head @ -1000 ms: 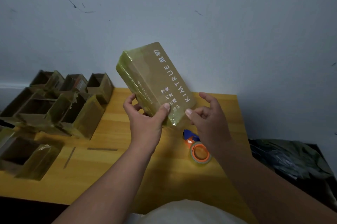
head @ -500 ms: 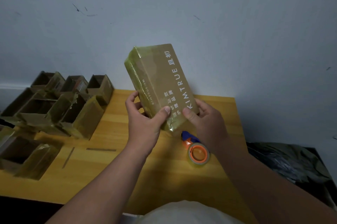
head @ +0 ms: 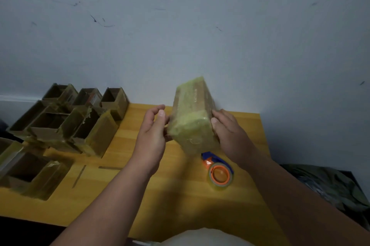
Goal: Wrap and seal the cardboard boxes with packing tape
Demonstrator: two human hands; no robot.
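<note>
A tape-wrapped cardboard box (head: 193, 117) is held in the air above the far part of the yellow wooden bench (head: 180, 201), tilted so that its small end face, glossy with yellowish tape, turns toward the camera while its long body slants up and away toward the grey wall (head: 200, 25). The picture of the box is blurred, so no lettering on it can be read. The right hand (head: 228, 131) grips the box on its right side, thumb lying against the edge of the near end face and the other fingers wrapped round behind, out of sight. The left hand (head: 153, 131) is at the box's left edge with its fingers (head: 158, 108) loosely curved and the thumb raised; whether it touches the box or hangs just beside it cannot be told. Below the box and just beside the right wrist, a roll of clear packing tape (head: 220, 175) in an orange and blue dispenser lies on the bench. On the left part of the bench stands a cluster of open cardboard boxes (head: 66, 123), their outsides covered in tape and their mouths facing up or toward the camera, packed against one another; one more open box (head: 30, 173) lies nearer, at the left edge. A dark crumpled plastic bag (head: 328, 187) lies to the right of the bench, lower down.
</note>
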